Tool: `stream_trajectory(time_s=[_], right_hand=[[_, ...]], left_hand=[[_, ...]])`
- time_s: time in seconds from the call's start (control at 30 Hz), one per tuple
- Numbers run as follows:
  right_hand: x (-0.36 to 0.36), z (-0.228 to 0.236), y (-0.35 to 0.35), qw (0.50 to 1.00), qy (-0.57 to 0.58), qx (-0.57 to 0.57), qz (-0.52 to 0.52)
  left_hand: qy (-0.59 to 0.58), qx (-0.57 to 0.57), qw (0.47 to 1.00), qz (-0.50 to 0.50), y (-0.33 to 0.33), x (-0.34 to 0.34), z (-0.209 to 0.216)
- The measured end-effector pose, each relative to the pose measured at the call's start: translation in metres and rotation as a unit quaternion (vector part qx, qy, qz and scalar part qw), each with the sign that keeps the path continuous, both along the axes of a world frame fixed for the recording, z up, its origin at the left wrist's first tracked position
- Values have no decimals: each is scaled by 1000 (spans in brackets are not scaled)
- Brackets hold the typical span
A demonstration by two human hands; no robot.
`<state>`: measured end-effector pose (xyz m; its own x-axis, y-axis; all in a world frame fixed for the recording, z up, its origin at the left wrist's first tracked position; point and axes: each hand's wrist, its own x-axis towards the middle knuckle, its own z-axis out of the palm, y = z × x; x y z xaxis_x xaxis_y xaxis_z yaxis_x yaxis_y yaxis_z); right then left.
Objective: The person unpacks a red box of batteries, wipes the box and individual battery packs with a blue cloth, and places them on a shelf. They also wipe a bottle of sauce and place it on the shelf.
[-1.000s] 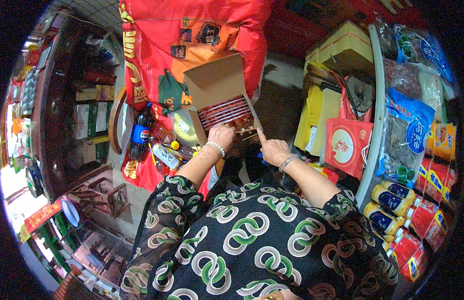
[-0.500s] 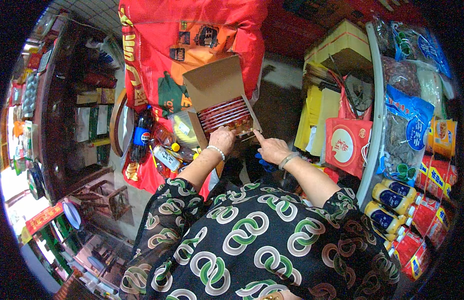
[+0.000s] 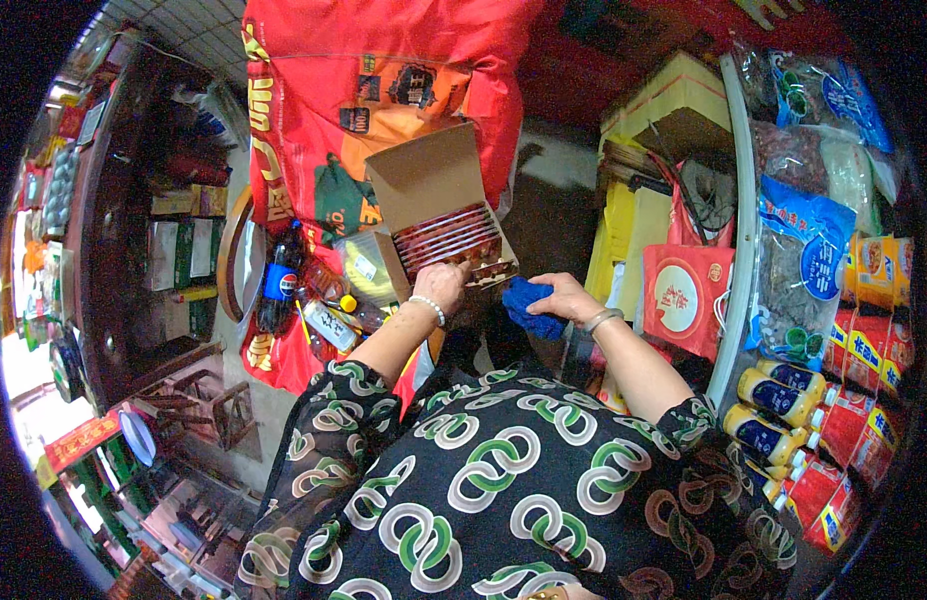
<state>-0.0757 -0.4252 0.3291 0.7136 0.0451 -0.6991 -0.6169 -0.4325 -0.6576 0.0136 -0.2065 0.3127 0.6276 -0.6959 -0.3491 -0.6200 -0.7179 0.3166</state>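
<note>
An open cardboard box (image 3: 427, 175) is tilted toward me with its lid flap up. Inside it stands a row of flat red-brown packets (image 3: 450, 240). My left hand (image 3: 443, 287) is closed on the box's near edge, its fingertips by the packets; a beaded bracelet circles the wrist. Just right of the box, my right hand (image 3: 565, 298) pinches a crumpled blue cloth (image 3: 532, 308) between thumb and fingers. Part of the cloth is hidden behind that hand.
A large red printed sack (image 3: 314, 130) lies behind the box. Left of it are a dark cola bottle (image 3: 281, 280) and other bottles. On the right stand yellow paper stacks (image 3: 639, 225), a red bag (image 3: 687, 298) and a shelf edge (image 3: 741, 200) with packaged goods.
My right hand has left the box's right front corner, moved right and slightly down, and taken hold of the blue cloth. My left hand stays at the box.
</note>
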Motion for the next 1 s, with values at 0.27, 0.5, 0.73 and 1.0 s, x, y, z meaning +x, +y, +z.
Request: stream_trajectory(time_s=[0.27,0.5,0.73,1.0], right_hand=[[2,40,1,950,-41,162,-263],[35,98,-4,896,-240,173,-331],[52,168,-13,883,-311,204,-285],[24,171,48,940,-297,166,10]], left_hand=[[60,-199,970,127,17,10,14],[-41,-363,927,91,22,21,62],[-239,-368,888,-138,31,9,114],[-259,-471,817,-207,33,1,131]])
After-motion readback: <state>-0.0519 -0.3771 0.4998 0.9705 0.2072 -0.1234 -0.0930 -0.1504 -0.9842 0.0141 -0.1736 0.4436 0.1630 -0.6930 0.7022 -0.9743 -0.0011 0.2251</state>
